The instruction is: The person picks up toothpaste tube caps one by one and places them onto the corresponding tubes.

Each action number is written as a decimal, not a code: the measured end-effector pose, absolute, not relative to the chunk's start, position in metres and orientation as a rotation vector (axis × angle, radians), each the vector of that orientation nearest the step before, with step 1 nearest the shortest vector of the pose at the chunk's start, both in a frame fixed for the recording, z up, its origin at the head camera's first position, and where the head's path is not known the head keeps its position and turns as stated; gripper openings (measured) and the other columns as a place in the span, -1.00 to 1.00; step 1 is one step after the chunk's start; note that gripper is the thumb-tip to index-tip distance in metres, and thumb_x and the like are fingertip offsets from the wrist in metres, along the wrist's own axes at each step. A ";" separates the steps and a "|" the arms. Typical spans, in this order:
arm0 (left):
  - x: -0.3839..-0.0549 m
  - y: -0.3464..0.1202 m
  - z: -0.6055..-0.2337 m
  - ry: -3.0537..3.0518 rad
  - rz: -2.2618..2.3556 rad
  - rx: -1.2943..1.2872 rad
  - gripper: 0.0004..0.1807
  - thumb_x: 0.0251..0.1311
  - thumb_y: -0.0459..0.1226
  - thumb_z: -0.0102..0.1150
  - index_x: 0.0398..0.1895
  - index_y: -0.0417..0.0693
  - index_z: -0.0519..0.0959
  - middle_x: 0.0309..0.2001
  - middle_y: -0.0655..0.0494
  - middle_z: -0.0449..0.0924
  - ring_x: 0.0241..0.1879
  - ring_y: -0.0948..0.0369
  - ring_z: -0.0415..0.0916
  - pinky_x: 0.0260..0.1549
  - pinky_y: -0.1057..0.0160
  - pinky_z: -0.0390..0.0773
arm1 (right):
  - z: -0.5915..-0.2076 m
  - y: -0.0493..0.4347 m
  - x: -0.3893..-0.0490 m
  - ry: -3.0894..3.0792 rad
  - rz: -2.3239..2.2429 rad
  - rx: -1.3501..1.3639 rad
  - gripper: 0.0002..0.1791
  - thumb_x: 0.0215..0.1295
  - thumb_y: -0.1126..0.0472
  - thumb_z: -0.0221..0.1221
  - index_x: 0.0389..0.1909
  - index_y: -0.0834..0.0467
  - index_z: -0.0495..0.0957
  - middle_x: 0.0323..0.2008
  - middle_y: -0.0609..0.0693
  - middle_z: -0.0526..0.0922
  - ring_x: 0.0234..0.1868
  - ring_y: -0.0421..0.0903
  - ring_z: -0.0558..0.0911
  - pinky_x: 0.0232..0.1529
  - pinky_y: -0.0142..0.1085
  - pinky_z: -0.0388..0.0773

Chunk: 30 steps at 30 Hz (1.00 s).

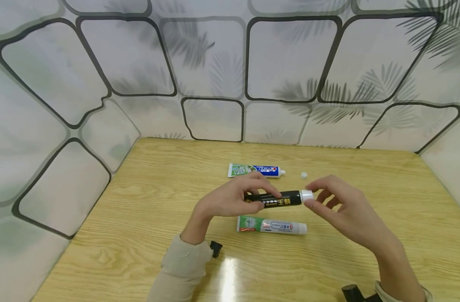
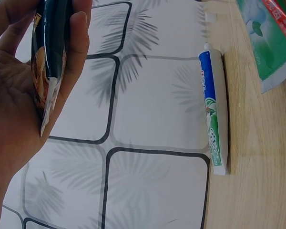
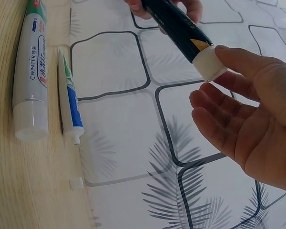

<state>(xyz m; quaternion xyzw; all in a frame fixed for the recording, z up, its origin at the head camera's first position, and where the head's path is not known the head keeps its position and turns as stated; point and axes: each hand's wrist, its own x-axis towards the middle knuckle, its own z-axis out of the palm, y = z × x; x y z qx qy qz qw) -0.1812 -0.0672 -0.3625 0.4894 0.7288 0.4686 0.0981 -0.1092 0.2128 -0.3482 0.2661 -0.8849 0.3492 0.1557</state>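
Note:
My left hand [image 1: 235,196] grips a black toothpaste tube [image 1: 286,199] with gold lettering, held above the table. Its flat crimped end lies against the palm in the left wrist view. At the tube's other end, my right hand [image 1: 346,209] pinches the white cap [image 3: 209,64] between thumb and index finger; the cap sits on the tube. Behind the hands lies a blue and green toothpaste tube [image 1: 265,170], its nozzle bare. A small white cap [image 1: 303,175] rests to the right of that nozzle. Nearer me lies a white and green toothpaste tube [image 1: 279,225] with its cap on.
The wooden table [image 1: 158,176] meets a patterned wall covering [image 1: 214,75] at the back and on both sides. Black straps or mounts [image 1: 216,248] show at the wrists. A bright reflection falls on the table near the front.

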 end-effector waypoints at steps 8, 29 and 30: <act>-0.183 -0.067 -0.363 2.140 1.378 1.444 -0.63 0.19 -0.45 0.16 0.05 -0.01 0.66 -0.05 0.17 0.49 -0.17 0.26 0.33 -0.24 0.23 0.52 | -0.348 0.215 -0.108 -2.536 1.022 0.826 -0.54 0.09 0.45 0.40 0.00 0.03 0.61 -0.18 -0.21 0.60 -0.36 -0.31 0.57 -0.38 -0.46 0.55; -0.181 -0.069 -0.361 2.143 1.374 1.443 -0.62 0.20 -0.46 0.16 0.06 -0.03 0.65 -0.02 0.16 0.50 -0.15 0.26 0.34 -0.23 0.32 0.50 | -0.348 0.213 -0.108 -2.531 1.013 0.807 -0.58 0.15 0.45 0.36 0.00 0.02 0.61 -0.15 -0.20 0.62 -0.33 -0.31 0.56 -0.35 -0.46 0.54; -0.181 -0.069 -0.361 2.142 1.373 1.442 -0.63 0.20 -0.46 0.16 0.06 -0.03 0.65 -0.02 0.16 0.50 -0.15 0.26 0.34 -0.22 0.32 0.51 | -0.348 0.213 -0.108 -2.532 1.013 0.806 -0.58 0.15 0.45 0.35 -0.01 0.01 0.61 -0.16 -0.21 0.62 -0.33 -0.31 0.56 -0.35 -0.46 0.54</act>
